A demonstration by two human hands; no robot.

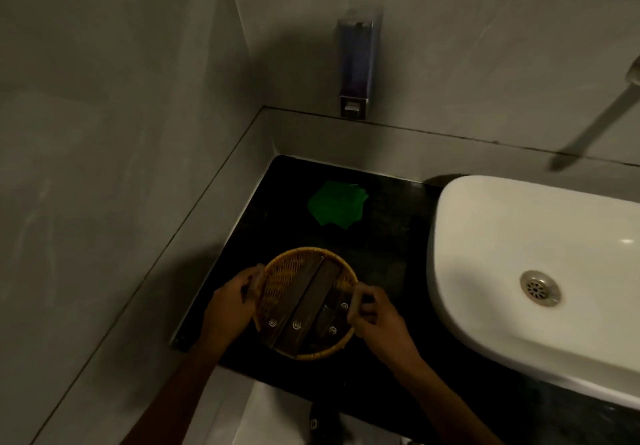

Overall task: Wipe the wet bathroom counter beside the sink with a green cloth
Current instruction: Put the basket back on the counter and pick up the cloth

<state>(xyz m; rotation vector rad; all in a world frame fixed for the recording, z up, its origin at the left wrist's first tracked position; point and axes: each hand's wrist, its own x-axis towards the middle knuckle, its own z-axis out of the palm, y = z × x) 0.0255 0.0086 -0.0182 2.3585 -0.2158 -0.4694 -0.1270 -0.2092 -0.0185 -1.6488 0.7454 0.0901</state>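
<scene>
Two bare forearms rise from the lower frame edge toward the wicker basket. The left hand and right hand carry no gloves, rings, watch or sleeves. Fingers are unadorned.

Dim, soft focus, glare on sink (wide-angle bending at edges)

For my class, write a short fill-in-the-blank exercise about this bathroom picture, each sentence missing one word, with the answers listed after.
1. The left hand and right hand both hold the handles of a round ____.
2. The cloth lying on the black counter is ____ in colour.
3. The white sink stands to the ____ of the cloth.
4. The soap dispenser is fixed to the ____.

Missing words: basket; green; right; wall
</scene>
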